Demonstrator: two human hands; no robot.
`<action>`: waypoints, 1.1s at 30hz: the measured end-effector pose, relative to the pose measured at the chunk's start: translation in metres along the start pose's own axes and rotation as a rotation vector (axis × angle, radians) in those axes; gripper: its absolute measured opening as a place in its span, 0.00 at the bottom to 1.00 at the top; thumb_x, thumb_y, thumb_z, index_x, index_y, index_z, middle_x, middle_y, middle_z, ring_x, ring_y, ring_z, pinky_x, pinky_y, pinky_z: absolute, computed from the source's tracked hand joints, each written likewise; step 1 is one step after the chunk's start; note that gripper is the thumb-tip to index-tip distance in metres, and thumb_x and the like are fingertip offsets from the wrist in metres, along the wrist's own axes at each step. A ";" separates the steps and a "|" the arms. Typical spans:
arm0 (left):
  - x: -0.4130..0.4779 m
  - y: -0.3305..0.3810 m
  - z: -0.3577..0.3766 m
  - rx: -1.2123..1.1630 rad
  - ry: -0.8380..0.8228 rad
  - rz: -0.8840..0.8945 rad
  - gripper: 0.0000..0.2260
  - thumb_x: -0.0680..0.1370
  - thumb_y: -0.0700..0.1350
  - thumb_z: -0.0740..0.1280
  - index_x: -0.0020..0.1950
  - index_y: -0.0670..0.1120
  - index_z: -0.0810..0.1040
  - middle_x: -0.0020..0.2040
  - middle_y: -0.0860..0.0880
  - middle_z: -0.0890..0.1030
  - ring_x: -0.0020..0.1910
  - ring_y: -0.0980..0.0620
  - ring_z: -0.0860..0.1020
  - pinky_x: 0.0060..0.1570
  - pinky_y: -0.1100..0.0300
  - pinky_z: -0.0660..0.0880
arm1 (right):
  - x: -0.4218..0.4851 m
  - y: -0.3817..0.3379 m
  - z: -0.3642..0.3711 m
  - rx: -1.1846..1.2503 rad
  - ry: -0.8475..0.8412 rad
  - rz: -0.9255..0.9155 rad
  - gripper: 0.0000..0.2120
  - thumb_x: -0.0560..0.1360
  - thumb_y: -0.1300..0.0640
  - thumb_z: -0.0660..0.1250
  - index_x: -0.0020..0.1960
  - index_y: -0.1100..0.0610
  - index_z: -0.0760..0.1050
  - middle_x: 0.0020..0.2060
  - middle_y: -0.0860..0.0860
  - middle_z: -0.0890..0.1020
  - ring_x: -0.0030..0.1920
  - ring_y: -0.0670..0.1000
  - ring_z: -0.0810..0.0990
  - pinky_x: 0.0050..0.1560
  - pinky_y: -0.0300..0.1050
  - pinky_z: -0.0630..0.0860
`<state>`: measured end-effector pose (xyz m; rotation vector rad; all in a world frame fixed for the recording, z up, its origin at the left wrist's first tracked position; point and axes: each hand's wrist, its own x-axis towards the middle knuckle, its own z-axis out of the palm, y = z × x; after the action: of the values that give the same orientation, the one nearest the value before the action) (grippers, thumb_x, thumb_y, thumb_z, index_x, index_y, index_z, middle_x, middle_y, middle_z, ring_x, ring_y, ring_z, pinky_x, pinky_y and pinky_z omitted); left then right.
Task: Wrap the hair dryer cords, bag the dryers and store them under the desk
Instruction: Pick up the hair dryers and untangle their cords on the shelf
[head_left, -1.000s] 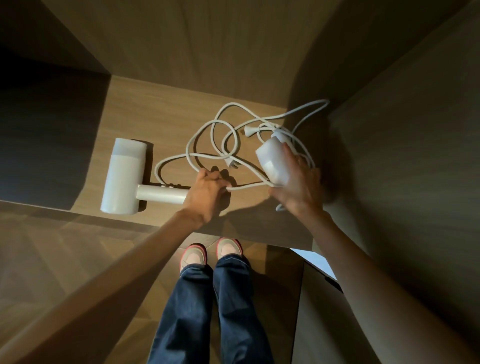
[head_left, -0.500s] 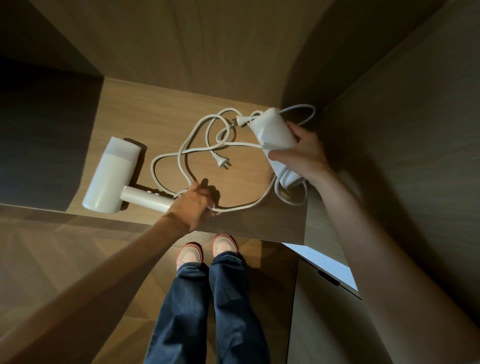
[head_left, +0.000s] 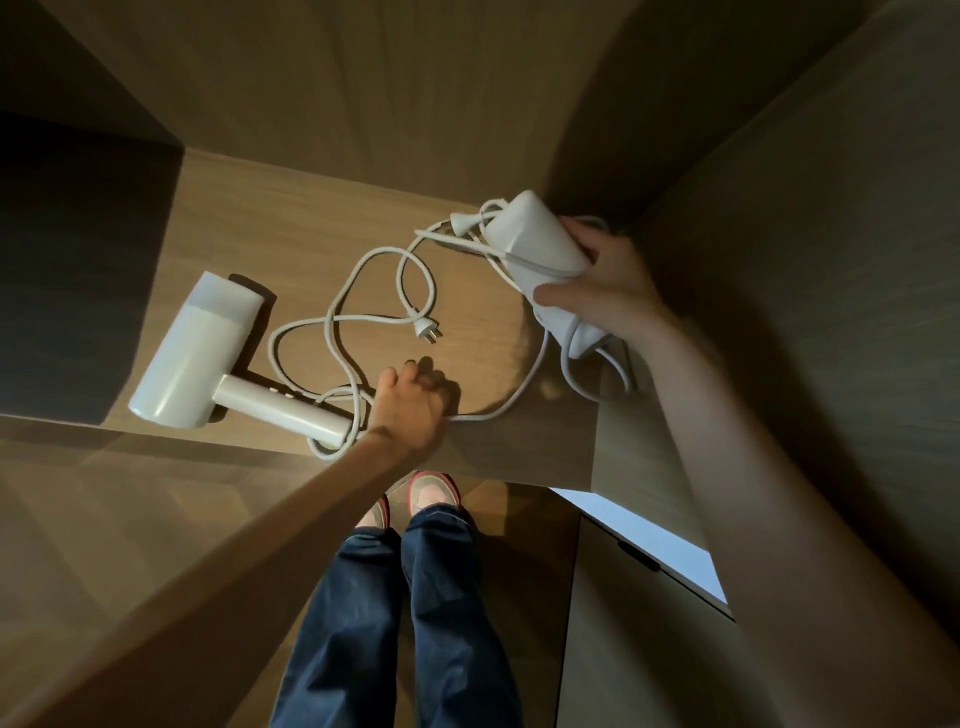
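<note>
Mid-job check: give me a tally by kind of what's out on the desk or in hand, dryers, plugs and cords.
Hair dryers: 2
Plugs: 2
Cords: 2, tangled together
Total: 6

Dim, warm-toned exposure. The brightest zone is the desk (head_left: 322, 218), lit from the near left; the left hand (head_left: 410, 410) and the lying hair dryer (head_left: 197, 353) throw soft shadows up and to the right. Left recess (head_left: 67, 270) and right-hand panels (head_left: 805, 312) sit in deep shadow. Straight edges bow strongly toward the frame borders. Forearms (head_left: 234, 561) near the lens are soft.
</note>
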<state>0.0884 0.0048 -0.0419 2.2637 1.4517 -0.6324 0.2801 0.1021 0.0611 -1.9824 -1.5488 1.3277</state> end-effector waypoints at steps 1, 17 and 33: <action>0.007 0.007 0.000 -0.100 0.011 -0.004 0.17 0.80 0.54 0.57 0.65 0.49 0.70 0.66 0.48 0.69 0.65 0.46 0.65 0.60 0.52 0.62 | -0.001 0.002 0.001 0.004 -0.001 -0.003 0.35 0.66 0.61 0.75 0.70 0.50 0.67 0.52 0.40 0.71 0.53 0.41 0.69 0.45 0.31 0.69; 0.023 0.046 -0.004 -0.828 0.020 -0.010 0.12 0.82 0.45 0.57 0.60 0.45 0.77 0.55 0.47 0.77 0.50 0.55 0.71 0.44 0.68 0.63 | -0.001 0.035 0.005 -0.121 0.111 -0.079 0.42 0.63 0.59 0.76 0.72 0.42 0.63 0.56 0.40 0.70 0.57 0.44 0.69 0.50 0.30 0.68; -0.077 -0.049 -0.034 -1.075 0.627 -0.136 0.09 0.81 0.43 0.59 0.51 0.49 0.78 0.48 0.52 0.81 0.48 0.57 0.79 0.50 0.67 0.73 | -0.015 0.047 0.028 -0.330 0.241 0.006 0.44 0.62 0.51 0.74 0.73 0.43 0.59 0.67 0.50 0.72 0.64 0.61 0.67 0.59 0.52 0.69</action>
<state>0.0212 -0.0154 0.0260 1.4994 1.6199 0.7661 0.2861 0.0629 0.0205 -2.2416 -1.7282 0.8353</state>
